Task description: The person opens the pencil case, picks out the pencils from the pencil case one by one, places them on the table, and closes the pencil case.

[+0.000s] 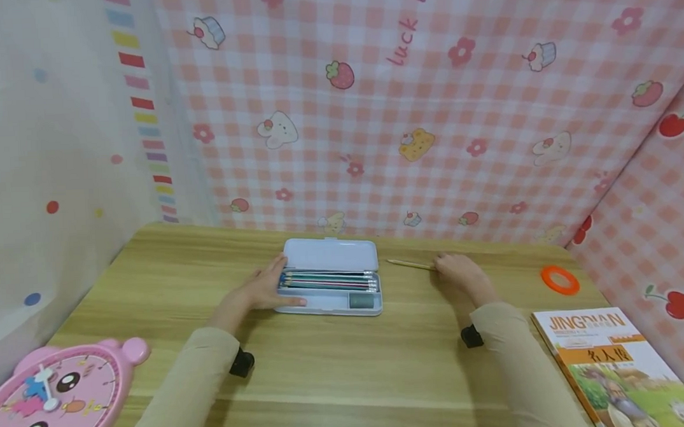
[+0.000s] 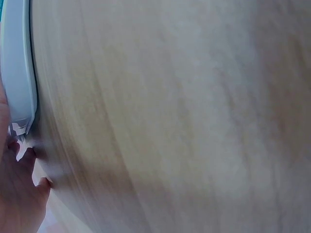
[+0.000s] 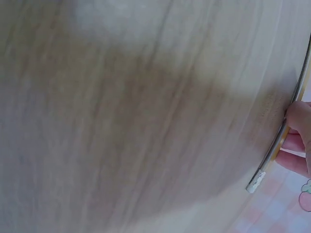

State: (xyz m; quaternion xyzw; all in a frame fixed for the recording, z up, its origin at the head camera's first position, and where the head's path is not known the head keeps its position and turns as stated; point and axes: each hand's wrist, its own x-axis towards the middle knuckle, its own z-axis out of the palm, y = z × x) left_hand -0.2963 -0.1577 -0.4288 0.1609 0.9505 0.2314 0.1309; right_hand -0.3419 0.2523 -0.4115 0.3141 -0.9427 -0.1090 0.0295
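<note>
A white pencil case [image 1: 329, 308] lies on the table with its lid [image 1: 330, 255] raised at the back. Several pencils [image 1: 328, 281] fill its rear compartment, and a grey-green eraser [image 1: 361, 300] sits at the front right. My left hand [image 1: 260, 289] holds the case's left end, fingers by the lid side and thumb across the front compartment. To the right of the case, my right hand [image 1: 461, 274] pinches a yellowish pencil [image 1: 408, 263], its tip towards the case. The right wrist view shows the pencil's white eraser end [image 3: 256, 181] sticking out past the fingers.
A pink toy clock [image 1: 58, 398] lies at the front left of the wooden table [image 1: 349, 379]. On the right are an orange ring [image 1: 545, 280] and a book [image 1: 624, 367] with a picture cover. Patterned cloth [image 1: 372, 110] hangs along the table's back edge.
</note>
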